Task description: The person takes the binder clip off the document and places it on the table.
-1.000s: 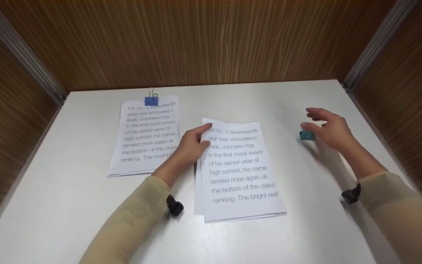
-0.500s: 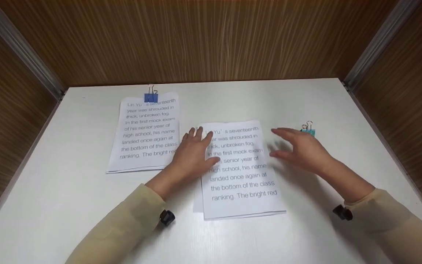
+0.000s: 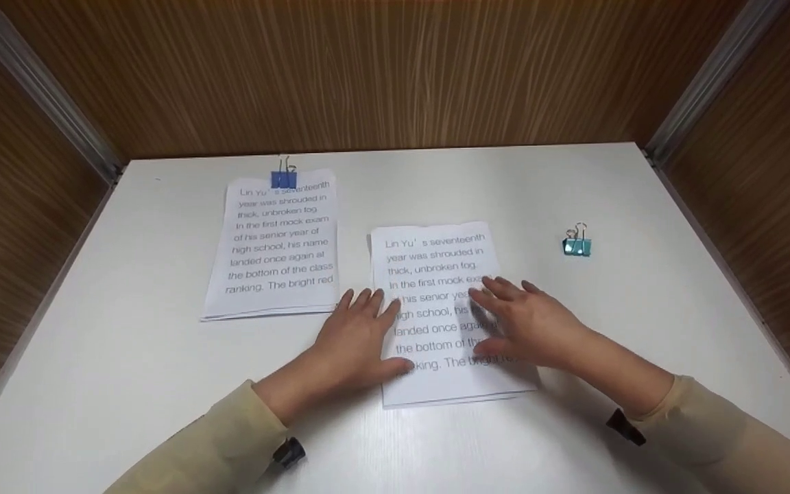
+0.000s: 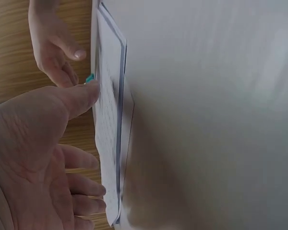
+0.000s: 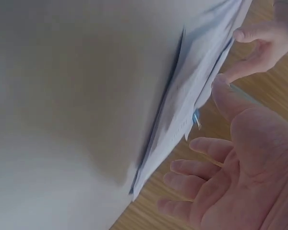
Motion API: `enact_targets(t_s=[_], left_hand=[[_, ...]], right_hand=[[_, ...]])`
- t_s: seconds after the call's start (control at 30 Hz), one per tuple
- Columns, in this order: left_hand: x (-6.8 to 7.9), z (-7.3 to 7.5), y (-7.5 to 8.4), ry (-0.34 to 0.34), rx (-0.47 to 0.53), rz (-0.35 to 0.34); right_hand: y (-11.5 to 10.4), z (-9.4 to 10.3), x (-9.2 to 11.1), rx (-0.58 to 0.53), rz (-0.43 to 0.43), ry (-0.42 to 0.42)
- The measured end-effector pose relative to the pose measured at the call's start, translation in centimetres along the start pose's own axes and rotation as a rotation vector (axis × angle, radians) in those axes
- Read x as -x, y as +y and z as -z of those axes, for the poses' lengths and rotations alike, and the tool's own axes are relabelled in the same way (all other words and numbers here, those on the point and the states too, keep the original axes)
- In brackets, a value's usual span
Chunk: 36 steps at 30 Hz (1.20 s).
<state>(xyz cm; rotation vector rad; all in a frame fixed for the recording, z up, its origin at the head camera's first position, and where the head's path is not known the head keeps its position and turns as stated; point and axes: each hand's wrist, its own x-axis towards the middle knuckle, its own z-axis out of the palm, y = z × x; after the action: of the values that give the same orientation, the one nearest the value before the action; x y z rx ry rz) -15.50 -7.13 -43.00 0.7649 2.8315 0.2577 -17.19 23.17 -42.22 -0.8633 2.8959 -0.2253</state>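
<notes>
A stack of printed sheets lies in the middle of the table. My left hand is spread at the stack's left edge, its thumb over the lower left corner. Over the right side of the stack is my right hand, fingers apart and covering some of the print. Both palms show with nothing in them in the wrist views, the left hand and the right hand beside the sheets. Whether the fingertips touch the paper I cannot tell. A teal binder clip stands right of the stack, handles up.
At the back left lies a second stack of printed sheets, with a blue binder clip on its top edge. Wood-grain panels enclose the white table at the back and sides.
My right hand has left the teal clip, moving left and toward me over the middle stack. My left hand has let go of that stack's upper left edge and slid down toward me.
</notes>
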Motion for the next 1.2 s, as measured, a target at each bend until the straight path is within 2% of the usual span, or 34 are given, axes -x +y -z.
enact_targets(t_s=[0.2, 0.53, 0.83, 1.2], left_hand=[[0.1, -0.5, -0.1, -0.063, 0.015, 0.017], [-1.1, -0.5, 0.2, -0.076, 0.019, 0.015], [-3.5, -0.2, 1.2, -0.088, 0.003, 0.004], [-6.8, -0.1, 3.1, -0.109, -0.016, -0.003]], right_hand=[[-0.1, -1.2, 0.1, -0.035, 0.025, -0.033], [0.9, -1.1, 0.1, -0.064, -0.004, -0.049], [3.0, -0.5, 0.2, -0.120, -0.072, -0.079], [6.7, 0.0, 0.9, -0.223, -0.157, -0.110]])
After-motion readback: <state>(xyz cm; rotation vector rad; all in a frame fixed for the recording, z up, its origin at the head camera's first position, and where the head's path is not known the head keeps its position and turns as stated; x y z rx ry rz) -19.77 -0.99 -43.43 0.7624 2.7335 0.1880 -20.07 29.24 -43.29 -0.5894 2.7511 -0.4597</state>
